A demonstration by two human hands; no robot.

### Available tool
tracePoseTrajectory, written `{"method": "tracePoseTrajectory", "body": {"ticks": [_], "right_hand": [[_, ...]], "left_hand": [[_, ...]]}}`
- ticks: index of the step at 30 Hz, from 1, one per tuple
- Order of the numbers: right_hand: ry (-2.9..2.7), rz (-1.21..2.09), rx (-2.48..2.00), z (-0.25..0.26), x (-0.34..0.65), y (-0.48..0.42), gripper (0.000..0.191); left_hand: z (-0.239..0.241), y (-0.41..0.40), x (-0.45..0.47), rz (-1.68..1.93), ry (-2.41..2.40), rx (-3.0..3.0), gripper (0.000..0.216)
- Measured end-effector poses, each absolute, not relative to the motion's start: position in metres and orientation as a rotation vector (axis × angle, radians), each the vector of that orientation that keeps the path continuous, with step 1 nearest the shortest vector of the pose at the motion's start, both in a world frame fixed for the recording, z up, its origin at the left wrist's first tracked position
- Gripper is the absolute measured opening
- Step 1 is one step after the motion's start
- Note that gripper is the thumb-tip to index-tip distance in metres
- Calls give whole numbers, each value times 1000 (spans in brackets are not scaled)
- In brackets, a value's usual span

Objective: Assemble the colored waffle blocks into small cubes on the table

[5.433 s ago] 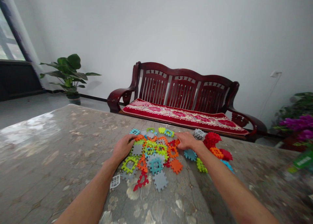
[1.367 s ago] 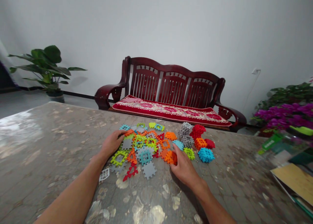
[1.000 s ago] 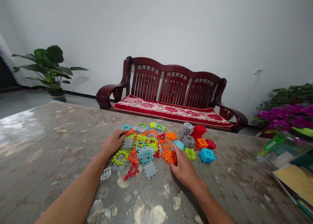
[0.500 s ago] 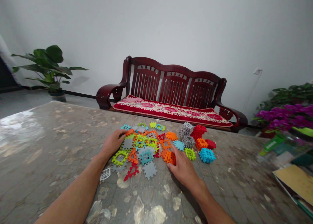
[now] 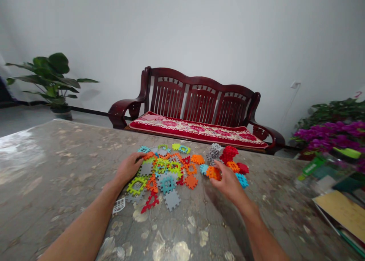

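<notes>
My right hand [image 5: 228, 180] pinches an orange interlocking tile [image 5: 213, 173] between thumb and fingers, just over the tabletop. Behind it stand grey stacked tiles [image 5: 214, 154], and a light blue tile [image 5: 203, 169] lies at its left. My left hand [image 5: 130, 166] rests at the left edge of the loose pile, fingers apart and touching tiles near an orange one [image 5: 148, 155]. In the pile are a green tile [image 5: 137, 185], a teal tile [image 5: 167, 183], a grey square [image 5: 172, 200] and a red triangular tile [image 5: 150, 203].
Red stacked tiles [image 5: 229, 154] and blue ones [image 5: 242, 180] stand beyond my right hand. A white lattice piece [image 5: 119, 205] lies by my left forearm. At the right are a clear container [image 5: 339, 173] and a tan notebook [image 5: 343, 213]. A wooden bench [image 5: 199, 90] stands behind the table.
My right hand has moved right with the orange tile, away from the pile, leaving another orange tile behind. My left hand stays at the pile's edge. The view has shifted slightly.
</notes>
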State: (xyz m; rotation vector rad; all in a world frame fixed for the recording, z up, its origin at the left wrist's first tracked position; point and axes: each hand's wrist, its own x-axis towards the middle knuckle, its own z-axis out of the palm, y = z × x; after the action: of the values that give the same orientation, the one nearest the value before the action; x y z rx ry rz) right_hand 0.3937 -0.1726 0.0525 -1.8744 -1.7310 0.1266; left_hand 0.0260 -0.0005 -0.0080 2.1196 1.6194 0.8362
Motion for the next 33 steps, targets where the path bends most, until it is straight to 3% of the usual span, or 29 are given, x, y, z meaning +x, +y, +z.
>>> {"method": "tracePoseTrajectory", "body": {"ticks": [7, 13, 20, 27, 33], "right_hand": [[-1614, -117, -1988, 63, 481, -153, 65], [-1663, -101, -2068, 53, 525, -143, 64], [-1664, -53, -2051, 48, 531, -135, 68], [-1550, -85, -2001, 46, 531, -141, 53], [-1661, 9, -1823, 59, 474, -143, 41]], "left_hand": [[-11, 2, 24, 841, 1632, 2122, 40], [-10, 1, 25, 833, 1627, 2144, 41], [-8, 1, 25, 827, 1634, 2129, 41], [-10, 1, 25, 811, 1636, 2136, 41], [-11, 3, 25, 807, 1632, 2146, 42]]}}
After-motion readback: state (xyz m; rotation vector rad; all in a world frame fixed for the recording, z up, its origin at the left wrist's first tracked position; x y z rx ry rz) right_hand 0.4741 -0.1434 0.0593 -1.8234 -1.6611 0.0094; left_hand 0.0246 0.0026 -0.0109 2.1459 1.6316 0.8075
